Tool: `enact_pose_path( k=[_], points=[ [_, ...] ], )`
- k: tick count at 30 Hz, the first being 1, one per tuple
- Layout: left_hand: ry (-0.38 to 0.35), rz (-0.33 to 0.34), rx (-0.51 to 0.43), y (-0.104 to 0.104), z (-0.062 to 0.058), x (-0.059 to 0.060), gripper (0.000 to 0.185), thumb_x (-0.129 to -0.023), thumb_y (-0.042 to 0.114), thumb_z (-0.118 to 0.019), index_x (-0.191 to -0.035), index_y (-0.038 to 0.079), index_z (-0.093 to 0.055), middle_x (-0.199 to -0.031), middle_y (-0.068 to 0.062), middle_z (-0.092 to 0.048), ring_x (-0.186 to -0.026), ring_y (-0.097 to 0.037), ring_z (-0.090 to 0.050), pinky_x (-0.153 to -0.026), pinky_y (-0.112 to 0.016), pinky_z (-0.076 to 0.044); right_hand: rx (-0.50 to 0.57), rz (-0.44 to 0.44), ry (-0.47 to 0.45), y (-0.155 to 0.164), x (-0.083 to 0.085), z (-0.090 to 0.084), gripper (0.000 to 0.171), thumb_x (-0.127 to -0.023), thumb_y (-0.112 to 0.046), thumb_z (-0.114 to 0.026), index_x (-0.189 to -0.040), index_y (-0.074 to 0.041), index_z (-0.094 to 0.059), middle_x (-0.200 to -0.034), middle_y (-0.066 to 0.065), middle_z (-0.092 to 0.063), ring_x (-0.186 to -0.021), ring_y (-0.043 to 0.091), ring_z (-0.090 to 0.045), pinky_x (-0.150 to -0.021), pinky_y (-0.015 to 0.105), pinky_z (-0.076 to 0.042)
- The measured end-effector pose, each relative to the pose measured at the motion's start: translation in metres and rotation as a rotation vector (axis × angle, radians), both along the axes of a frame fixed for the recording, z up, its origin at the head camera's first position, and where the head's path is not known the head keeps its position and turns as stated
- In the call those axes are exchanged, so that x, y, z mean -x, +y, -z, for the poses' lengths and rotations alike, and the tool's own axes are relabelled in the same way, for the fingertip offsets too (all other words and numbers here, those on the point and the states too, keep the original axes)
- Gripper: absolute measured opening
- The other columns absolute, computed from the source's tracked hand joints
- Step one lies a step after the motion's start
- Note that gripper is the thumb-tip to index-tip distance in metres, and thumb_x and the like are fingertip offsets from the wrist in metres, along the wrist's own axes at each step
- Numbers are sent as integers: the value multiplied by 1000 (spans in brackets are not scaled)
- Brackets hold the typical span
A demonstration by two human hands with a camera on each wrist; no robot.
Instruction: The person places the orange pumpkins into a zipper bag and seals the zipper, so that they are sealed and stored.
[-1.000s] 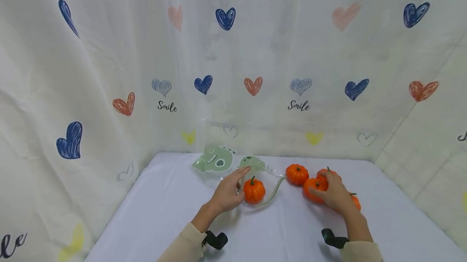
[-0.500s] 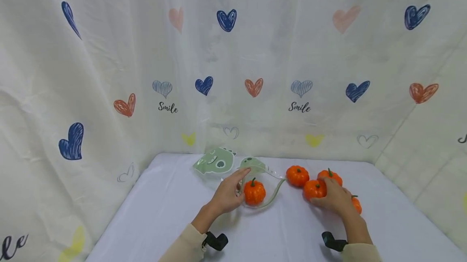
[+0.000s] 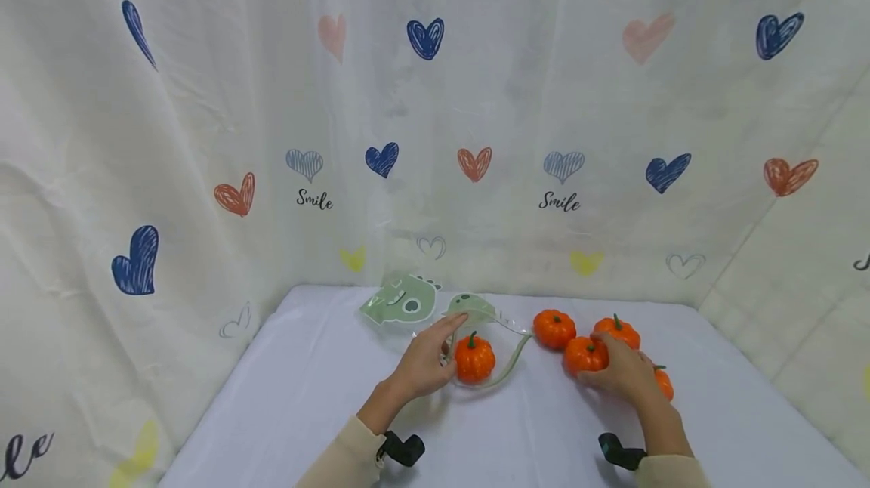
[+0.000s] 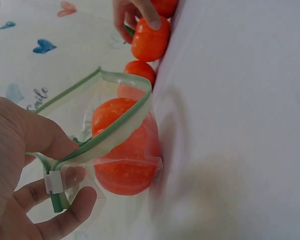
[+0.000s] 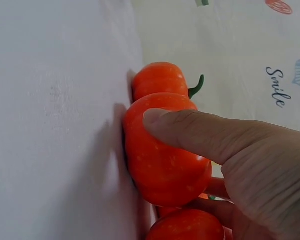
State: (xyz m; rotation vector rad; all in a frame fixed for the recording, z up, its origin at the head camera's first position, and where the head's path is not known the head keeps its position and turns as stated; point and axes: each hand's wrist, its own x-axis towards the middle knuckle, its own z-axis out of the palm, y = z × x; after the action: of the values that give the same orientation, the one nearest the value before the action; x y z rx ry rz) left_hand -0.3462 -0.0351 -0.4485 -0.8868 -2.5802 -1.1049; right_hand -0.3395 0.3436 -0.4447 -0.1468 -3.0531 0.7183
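My left hand (image 3: 424,359) pinches the green-edged rim of a clear zip bag (image 4: 110,132) by its white slider, and the bag's mouth gapes toward the right. Inside the bag sits one small orange pumpkin (image 3: 474,359) with a green stem. On the right, my right hand (image 3: 624,371) grips another pumpkin (image 5: 165,150); its thumb lies on the near side and the other fingers go behind. That pumpkin rests on the table among several others. A green cartoon face print (image 3: 404,299) shows on the bag's far part.
More pumpkins lie around the right hand: one behind left (image 3: 553,329), one behind (image 3: 617,331), one partly hidden at right (image 3: 664,383). A white cloth covers the table (image 3: 285,390). A curtain with hearts (image 3: 435,95) hangs behind the far edge.
My right hand has lowered onto the front middle pumpkin, and its fingers have closed round it. The left hand and the bag have stayed in place.
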Motion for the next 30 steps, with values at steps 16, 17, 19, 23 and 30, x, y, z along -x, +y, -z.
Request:
enact_pose_path(
  k=[16, 17, 19, 23, 30],
  points=[
    [-8, -12, 2, 0, -2, -2, 78, -85, 0, -72, -156, 16, -44, -162, 1, -43, -88, -8, -57, -75, -13, -54, 79, -76, 78, -2, -7, -6, 93, -82, -48, -80, -154, -9, -37, -155, 29, -37, -133, 54, -40, -102, 79, -36],
    [-11, -13, 2, 0, -2, -2, 78, -85, 0, -72, -156, 16, -43, -162, 2, -42, -88, -8, -58, -75, -13, -54, 90, -86, 90, -2, -8, -7, 93, -82, -48, -80, -153, -8, -36, -154, 29, -37, -134, 53, -40, -103, 78, -36],
    [-19, -15, 3, 0, -2, -3, 78, -86, 0, -72, -156, 17, -43, -163, 2, -42, -88, -8, -58, -75, -13, -54, 110, -103, 113, -3, -10, -9, 93, -83, -48, -80, -153, -6, -36, -153, 29, -37, -134, 52, -40, -104, 77, -37],
    [-25, -16, 6, -1, -2, -4, 78, -86, 2, -73, -156, 18, -43, -163, 3, -42, -89, -8, -58, -77, -13, -54, 147, -127, 160, -4, -13, -13, 93, -83, -46, -81, -153, -4, -36, -152, 28, -38, -134, 50, -40, -105, 75, -38],
    [-2, -9, -1, 0, -2, -3, 78, -86, 2, -73, -156, 17, -44, -161, 2, -44, -93, -9, -59, -84, -15, -55, 182, -149, 202, -4, -15, -20, 91, -85, -47, -80, -153, -5, -36, -150, 28, -39, -132, 49, -41, -105, 73, -40]
  ],
)
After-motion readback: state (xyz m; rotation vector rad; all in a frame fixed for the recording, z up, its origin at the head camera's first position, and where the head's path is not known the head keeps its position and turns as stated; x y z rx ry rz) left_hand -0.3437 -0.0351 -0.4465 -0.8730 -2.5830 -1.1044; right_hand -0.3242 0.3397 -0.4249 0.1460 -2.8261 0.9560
